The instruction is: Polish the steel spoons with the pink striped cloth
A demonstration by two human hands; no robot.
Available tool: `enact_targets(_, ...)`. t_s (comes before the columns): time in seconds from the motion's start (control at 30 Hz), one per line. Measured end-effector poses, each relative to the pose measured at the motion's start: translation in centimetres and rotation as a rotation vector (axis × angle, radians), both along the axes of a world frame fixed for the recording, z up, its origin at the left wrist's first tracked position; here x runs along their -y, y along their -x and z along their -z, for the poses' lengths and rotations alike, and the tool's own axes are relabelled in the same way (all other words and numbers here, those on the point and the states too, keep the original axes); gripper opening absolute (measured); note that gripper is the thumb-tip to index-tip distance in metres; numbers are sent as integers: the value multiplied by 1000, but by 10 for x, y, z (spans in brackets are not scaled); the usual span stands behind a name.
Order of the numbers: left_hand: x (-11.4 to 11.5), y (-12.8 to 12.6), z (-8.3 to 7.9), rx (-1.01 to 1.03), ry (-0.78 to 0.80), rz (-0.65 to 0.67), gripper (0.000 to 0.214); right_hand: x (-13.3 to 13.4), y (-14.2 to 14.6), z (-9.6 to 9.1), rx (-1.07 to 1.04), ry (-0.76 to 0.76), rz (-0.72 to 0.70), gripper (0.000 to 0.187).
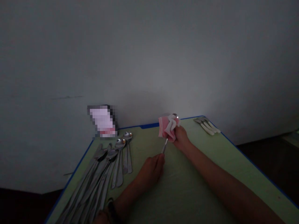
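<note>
My left hand is closed around the lower handle of a metal spoon, which tilts up and away over the middle of the table. In my right hand is a pink and white cloth, wrapped about the spoon's upper part. The shiny tip of the spoon's bowl shows above the cloth; the rest of the bowl and neck is hidden. Left of my left hand lie several metal spoons and other long-handled cutlery, spread side by side and partly overlapping.
Several white-handled forks rest at the table's back right corner. A pixelated phone-like screen leans at the back left. The pale green table has a blue edge and stands against a grey wall. A dark band circles my left wrist.
</note>
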State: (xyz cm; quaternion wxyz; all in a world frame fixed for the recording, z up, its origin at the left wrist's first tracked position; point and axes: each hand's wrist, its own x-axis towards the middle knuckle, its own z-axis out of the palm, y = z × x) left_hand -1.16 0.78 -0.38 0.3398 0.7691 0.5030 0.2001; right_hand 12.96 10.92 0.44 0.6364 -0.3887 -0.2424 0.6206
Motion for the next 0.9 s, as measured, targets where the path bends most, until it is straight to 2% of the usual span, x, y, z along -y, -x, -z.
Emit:
enact_targets(0.13, 2, 0, -11, 69, 44, -7, 42, 18, -1, -42, 79, -227, -193, 29)
enact_targets(0.2, 3, 0, -18, 104, 30, -21, 43, 28, 0, -55, 127, -310, -233, 32)
enact_targets(0.3, 4, 2, -27, 128, -9, -44, 45, 38, 5, -62, 230, -404, -225, 33)
enact_targets(0.37, 2, 7, -35, 129, -8, -5, 45, 41, 6, -63, 342, -457, -219, 34)
enact_targets(0.43, -2, 18, -48, 93, 17, 94, 42, 42, 3, -67, 489, -491, -222, 36)
enact_targets(0.53, -12, 43, -81, -3, 38, 144, 35, 43, -9, -87, 742, -549, -286, 39)
enact_targets(0.6, -17, 60, -108, -58, -26, 85, 31, 46, -17, -105, 908, -611, -359, 36)
enact_targets(0.67, -17, 71, -133, -94, -160, -86, 34, 52, -21, -120, 1059, -636, -429, 35)
enact_targets(0.73, -12, 76, -149, -58, -253, -222, 40, 60, -20, -130, 1146, -673, -506, 31)
enact_targets(0.8, -5, 76, -156, -22, -307, -272, 43, 68, -16, -134, 1286, -719, -586, 26)
enact_targets(0.9, 6, 70, -151, -89, -229, -189, 46, 79, -10, -137, 1585, -719, -582, 16)
